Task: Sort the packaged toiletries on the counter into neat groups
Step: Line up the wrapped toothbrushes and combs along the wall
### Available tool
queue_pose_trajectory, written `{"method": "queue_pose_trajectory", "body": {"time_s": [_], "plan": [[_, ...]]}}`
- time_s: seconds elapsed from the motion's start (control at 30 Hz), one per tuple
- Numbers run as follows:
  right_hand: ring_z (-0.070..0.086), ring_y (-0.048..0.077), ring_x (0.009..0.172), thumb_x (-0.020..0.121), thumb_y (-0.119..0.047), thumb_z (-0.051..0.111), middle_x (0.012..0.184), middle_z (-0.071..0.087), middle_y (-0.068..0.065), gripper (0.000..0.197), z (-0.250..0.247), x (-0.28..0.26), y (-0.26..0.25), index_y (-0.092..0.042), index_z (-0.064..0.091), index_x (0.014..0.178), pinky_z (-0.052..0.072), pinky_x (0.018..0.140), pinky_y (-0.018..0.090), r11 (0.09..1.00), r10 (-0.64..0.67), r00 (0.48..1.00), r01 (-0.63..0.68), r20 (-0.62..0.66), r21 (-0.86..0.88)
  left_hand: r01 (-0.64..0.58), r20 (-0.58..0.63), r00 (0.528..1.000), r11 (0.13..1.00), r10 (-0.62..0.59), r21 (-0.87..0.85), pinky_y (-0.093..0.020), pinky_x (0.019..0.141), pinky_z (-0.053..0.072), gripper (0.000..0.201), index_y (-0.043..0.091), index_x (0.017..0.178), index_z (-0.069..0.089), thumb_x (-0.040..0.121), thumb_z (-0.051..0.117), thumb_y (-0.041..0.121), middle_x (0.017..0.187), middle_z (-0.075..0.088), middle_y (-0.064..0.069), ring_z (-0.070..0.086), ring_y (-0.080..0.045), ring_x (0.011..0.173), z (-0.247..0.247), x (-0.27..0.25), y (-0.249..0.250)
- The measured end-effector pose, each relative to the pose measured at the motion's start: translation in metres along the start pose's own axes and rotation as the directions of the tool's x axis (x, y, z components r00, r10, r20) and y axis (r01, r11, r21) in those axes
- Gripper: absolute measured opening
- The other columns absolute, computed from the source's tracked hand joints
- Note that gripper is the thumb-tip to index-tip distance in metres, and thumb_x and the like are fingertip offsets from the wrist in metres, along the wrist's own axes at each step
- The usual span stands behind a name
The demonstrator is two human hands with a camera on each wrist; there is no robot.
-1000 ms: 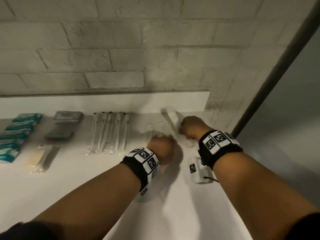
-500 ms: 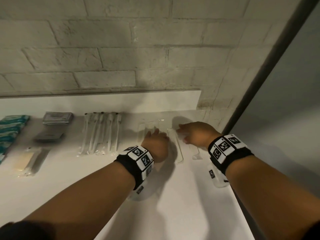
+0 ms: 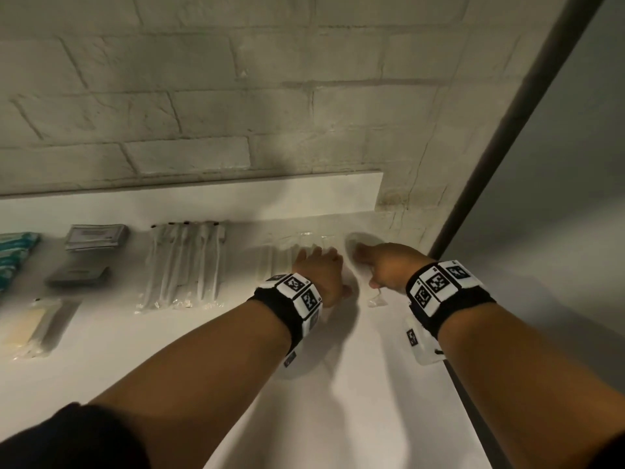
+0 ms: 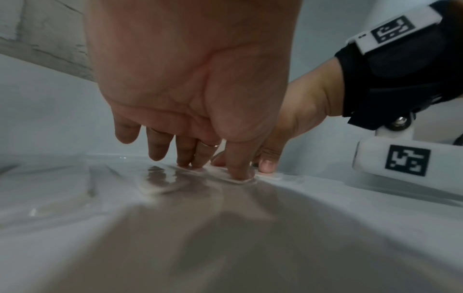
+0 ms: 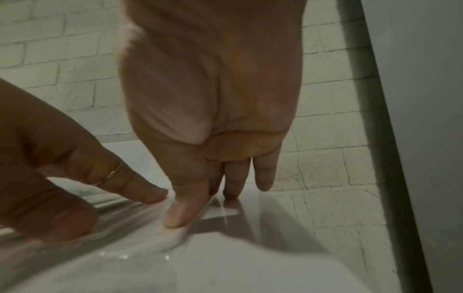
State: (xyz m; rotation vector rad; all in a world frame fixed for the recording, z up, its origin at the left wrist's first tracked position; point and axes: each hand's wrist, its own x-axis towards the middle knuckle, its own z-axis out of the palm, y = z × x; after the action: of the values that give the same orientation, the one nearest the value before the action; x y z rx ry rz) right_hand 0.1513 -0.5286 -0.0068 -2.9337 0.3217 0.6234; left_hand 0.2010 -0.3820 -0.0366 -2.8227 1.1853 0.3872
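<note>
Setting: white counter (image 3: 338, 418) against a pale brick wall (image 3: 203, 96), with a dark post (image 3: 507, 130) at the right corner.
Left hand (image 3: 319, 272): palm down, fingers (image 4: 185, 156) straight, tips pressing on clear packets (image 3: 287, 255) at the back right of the counter; it grips nothing.
Right hand (image 3: 382, 265): just beside the left, fingers extended downward, thumb (image 5: 183, 208) and fingertips touching a clear wrapper (image 3: 377, 299) that lies flat on the counter; no curl round it shows.
Clear packets: long, see-through, side by side; how many cannot be told.
Toothbrushes (image 3: 184, 265): a row of wrapped ones left of the hands, parallel, lying front to back.
Grey packs (image 3: 96, 236): a small stack further left, near the wall; another dark pack (image 3: 77, 275) lies in front of it.
Teal packs (image 3: 15, 252): at the left edge, partly cut off.
Yellow bar (image 3: 27, 323): wrapped, near the front left, apart from the rest.
</note>
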Motion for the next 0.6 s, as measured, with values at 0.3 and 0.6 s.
{"method": "queue_pose_trajectory", "body": {"time_s": [0.3,0.6], "plan": [[0.053,0.029,0.121,0.09,-0.021,0.061,0.139,0.051,0.012,0.072,-0.007,0.003,0.001,-0.012,0.024,0.151,0.044,0.101,0.037,0.999,0.006,1.0,-0.006,0.002,0.037,-0.002,-0.053,0.999,0.996,-0.003,-0.088,-0.049,0.116,0.01,0.055,0.009,0.139,0.04,0.092,0.05,0.037,0.151,0.032,-0.007,0.033,-0.025,0.139,0.002,-0.002,-0.003],[0.041,0.028,0.134,0.091,-0.033,0.06,0.152,0.036,0.005,0.073,-0.009,-0.004,0.003,-0.022,0.022,0.152,0.036,0.107,0.034,0.999,-0.039,0.999,0.038,0.018,0.038,-0.014,-0.003,1.0,0.997,0.013,-0.072,-0.051,0.116,0.009,0.058,0.011,0.143,0.035,0.093,0.049,0.036,0.155,0.027,-0.004,0.025,-0.024,0.142,0.0,-0.001,-0.003]]}}
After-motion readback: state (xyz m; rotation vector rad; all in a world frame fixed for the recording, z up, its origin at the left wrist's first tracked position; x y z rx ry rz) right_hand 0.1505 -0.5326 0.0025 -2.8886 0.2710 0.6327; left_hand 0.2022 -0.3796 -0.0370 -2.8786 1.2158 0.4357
